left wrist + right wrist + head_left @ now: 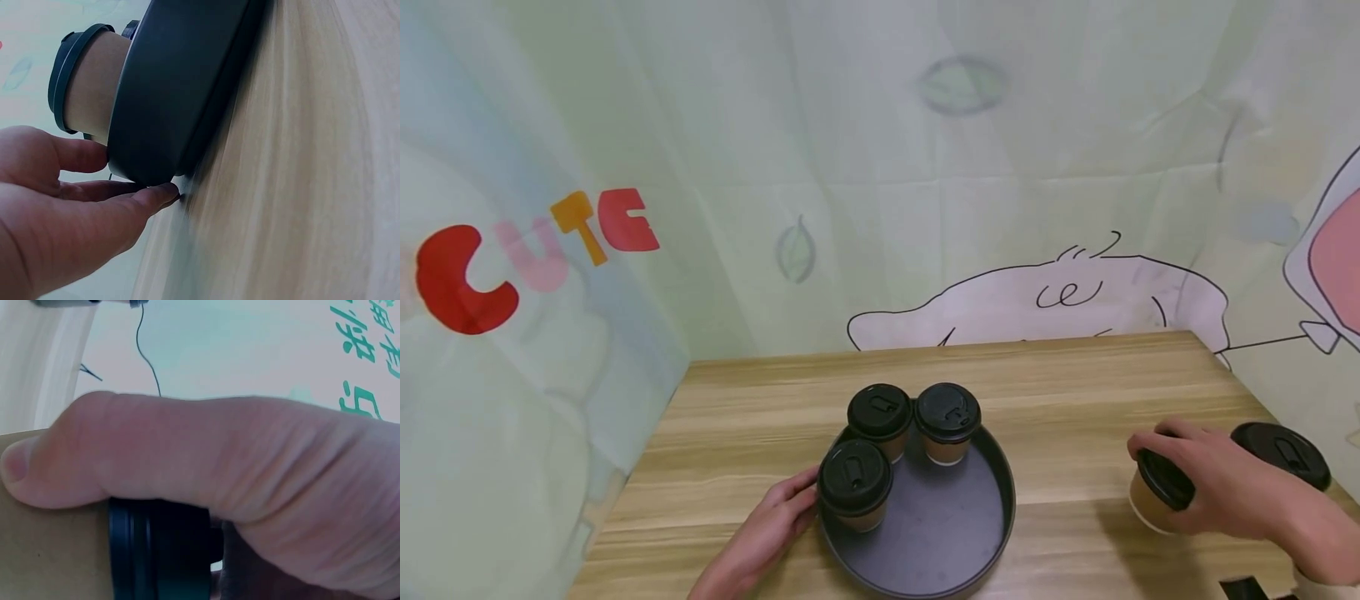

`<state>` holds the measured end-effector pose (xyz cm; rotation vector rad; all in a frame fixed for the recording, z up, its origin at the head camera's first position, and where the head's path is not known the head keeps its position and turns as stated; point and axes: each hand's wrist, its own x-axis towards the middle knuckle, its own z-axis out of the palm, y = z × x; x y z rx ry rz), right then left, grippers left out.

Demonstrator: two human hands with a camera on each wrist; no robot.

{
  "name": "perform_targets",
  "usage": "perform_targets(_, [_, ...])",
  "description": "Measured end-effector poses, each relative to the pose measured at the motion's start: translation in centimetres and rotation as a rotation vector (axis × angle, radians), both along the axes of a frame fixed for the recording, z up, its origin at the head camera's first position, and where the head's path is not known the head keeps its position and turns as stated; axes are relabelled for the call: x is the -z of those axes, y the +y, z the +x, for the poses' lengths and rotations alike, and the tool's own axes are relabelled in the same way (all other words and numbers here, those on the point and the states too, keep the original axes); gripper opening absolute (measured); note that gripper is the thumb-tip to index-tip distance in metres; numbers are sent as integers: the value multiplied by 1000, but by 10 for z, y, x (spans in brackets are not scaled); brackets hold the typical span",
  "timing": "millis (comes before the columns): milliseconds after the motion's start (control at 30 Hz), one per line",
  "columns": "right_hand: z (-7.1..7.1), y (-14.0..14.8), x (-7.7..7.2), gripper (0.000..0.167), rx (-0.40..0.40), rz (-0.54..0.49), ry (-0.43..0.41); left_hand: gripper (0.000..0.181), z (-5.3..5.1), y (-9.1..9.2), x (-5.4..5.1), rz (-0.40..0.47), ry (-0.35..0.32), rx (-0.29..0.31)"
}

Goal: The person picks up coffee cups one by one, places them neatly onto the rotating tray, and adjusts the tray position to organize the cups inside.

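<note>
A round dark tray (934, 533) stands on the table with three brown paper cups with black lids grouped on its left and rear: the front-left cup (854, 483), the rear-left cup (880, 417) and the rear-right cup (947, 417). My left hand (771, 525) touches the tray's outer left side with fairly straight fingers, beside the front-left cup. At the right, my right hand (1232, 492) grips another lidded paper cup (1146, 504) from above. In the right wrist view its thumb (69, 462) presses the cardboard side below the black lid (162, 550). Whether this cup touches the table cannot be told.
Another black-lidded cup (1281, 454) stands just beyond my right hand, partly hidden by it. The wood-grain table (760, 425) ends at a printed cloth backdrop (865, 167). Table surface lies between the tray and the right-hand cup.
</note>
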<state>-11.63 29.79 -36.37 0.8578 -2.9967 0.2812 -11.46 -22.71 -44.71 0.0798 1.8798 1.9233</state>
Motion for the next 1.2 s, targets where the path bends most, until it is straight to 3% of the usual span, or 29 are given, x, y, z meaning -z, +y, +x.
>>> perform_targets(433, [-8,-38,-21,64,25,2,-89,58,2,0,1,-1,-12,-15])
perform_targets(833, [-7,-79,-31,68,-114,-26,-26,59,3,-1,2,-3,-3,3])
perform_targets(1200, [-7,-127,-44,66,-208,-19,-57,56,1,-1,1,3,24,10])
